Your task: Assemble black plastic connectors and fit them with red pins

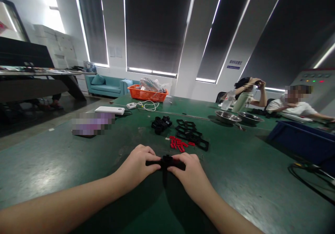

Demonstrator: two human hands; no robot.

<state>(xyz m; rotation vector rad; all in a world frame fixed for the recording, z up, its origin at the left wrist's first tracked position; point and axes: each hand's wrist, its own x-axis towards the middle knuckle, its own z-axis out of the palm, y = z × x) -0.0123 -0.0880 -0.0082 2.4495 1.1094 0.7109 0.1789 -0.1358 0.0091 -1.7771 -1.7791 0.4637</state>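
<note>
Between my two hands is a black plastic part (pixel 166 161) with a raised middle and an arm out to each side. My left hand (pixel 142 162) pinches its left arm between thumb and fingers. On the other side, my right hand (pixel 188 167) grips the right arm the same way. Just beyond my hands lies a small pile of red plastic clips (pixel 178 144). Behind them, flat black frames (pixel 192 133) overlap in a row. A heap of black plastic pieces (pixel 161 124) sits to their left.
An orange basket (pixel 148 94) holding a fan stands at the back. At left are a white power bank (pixel 109 110) and a blurred purple item (pixel 91 124). Metal bowls (pixel 227 117) and a blue bin (pixel 300 141) are at right. Two people sit across the table (pixel 78 171).
</note>
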